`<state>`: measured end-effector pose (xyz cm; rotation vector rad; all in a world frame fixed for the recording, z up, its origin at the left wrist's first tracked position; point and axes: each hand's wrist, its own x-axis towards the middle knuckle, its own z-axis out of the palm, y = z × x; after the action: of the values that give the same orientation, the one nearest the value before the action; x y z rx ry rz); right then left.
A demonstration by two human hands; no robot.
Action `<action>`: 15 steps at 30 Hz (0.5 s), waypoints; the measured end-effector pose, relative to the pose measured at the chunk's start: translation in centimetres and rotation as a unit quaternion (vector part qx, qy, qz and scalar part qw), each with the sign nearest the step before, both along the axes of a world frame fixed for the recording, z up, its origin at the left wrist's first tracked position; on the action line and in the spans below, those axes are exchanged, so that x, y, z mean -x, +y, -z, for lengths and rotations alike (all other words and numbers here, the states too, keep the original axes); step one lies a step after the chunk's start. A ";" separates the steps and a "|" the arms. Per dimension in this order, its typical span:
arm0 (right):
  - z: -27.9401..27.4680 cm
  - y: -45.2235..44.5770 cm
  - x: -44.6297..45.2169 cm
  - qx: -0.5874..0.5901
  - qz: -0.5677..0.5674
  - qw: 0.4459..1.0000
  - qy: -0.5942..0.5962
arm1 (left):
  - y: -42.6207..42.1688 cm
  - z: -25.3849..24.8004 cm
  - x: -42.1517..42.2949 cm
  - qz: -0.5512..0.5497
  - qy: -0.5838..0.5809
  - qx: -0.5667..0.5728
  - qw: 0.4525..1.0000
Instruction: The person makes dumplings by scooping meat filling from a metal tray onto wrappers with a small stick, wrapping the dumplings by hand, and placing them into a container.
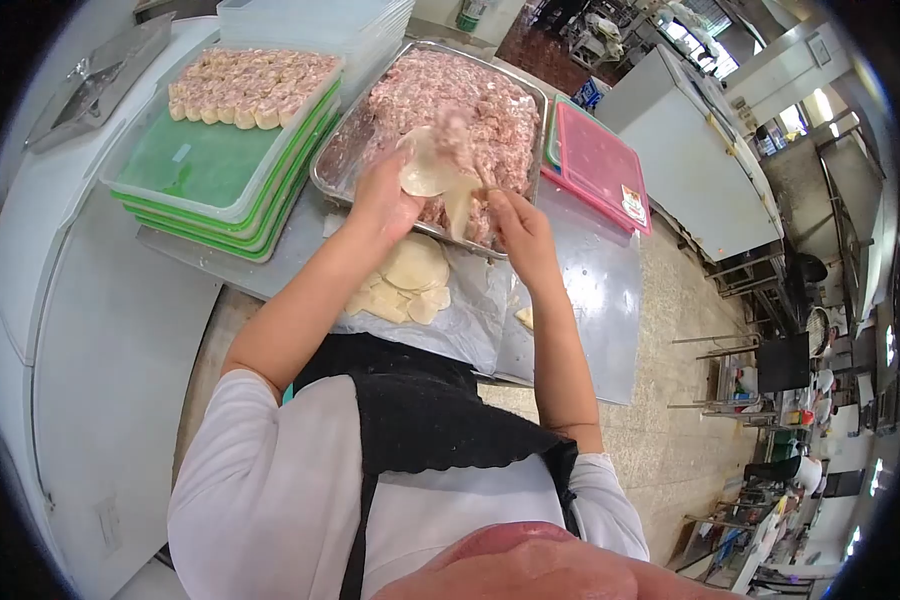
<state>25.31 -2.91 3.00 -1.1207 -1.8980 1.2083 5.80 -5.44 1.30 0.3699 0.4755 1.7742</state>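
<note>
A metal tray [320,165] heaped with pink minced filling [440,95] lies on the table. Over its near part, my left hand [385,195] holds a round pale wrapper [427,172] with its fingers closed on the edge. Just to the right, my right hand [518,228] is closed near a second pale, folded-looking piece [460,205]; what its fingers grip is too small to make out. A pile of round wrappers [410,270] rests on a plastic sheet [480,300] below the tray.
Stacked green-edged trays [200,215] stand at the left, the top one holding rows of filled dumplings [250,85]. Clear containers [310,25] are stacked behind. A pink lid or board [600,160] lies right of the metal tray. White appliances flank the table.
</note>
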 end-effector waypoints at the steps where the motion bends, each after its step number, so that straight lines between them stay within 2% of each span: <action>1: 1.1 0.4 1.0 -0.122 0.008 0.992 -0.018 | -0.3 -1.5 -0.3 0.000 -0.001 -0.001 1.000; 2: 2.0 0.7 1.5 -0.241 0.016 0.970 -0.035 | -0.6 -3.1 -0.3 0.015 -0.056 -0.006 0.998; 3: 1.8 0.8 1.5 -0.240 0.015 0.970 -0.035 | -0.8 -3.9 -0.2 0.030 -0.111 -0.009 0.993; 5: 0.8 1.1 0.9 -0.334 -0.039 0.926 -0.169 | 0.8 -0.7 1.6 0.031 -0.128 -0.008 0.991; 6: -0.6 0.6 0.6 -0.333 -0.037 0.927 -0.169 | 1.5 1.5 2.6 0.041 -0.128 -0.018 0.991; 8: -3.2 -1.0 0.0 -0.314 -0.046 0.880 -0.355 | 2.4 3.9 3.4 0.021 -0.116 -0.002 0.993; 9: -2.9 -1.0 0.2 -0.309 -0.044 0.881 -0.355 | 2.3 3.6 3.3 0.024 -0.116 0.002 0.993; 11: -2.6 -0.7 1.0 -0.376 -0.028 0.885 -0.272 | 2.2 2.7 3.1 0.039 -0.115 0.024 0.992; 13: -2.2 0.9 0.7 -0.380 -0.060 0.870 -0.308 | 1.3 -0.4 2.3 0.025 -0.120 0.062 0.991; 15: -3.5 1.1 0.8 -0.390 -0.101 0.848 -0.345 | 1.3 -1.0 2.5 0.001 -0.131 0.094 0.987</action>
<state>24.51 -1.81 6.51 -0.9390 -2.7163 -0.0225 3.32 -4.19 2.32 0.0037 0.4500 1.7278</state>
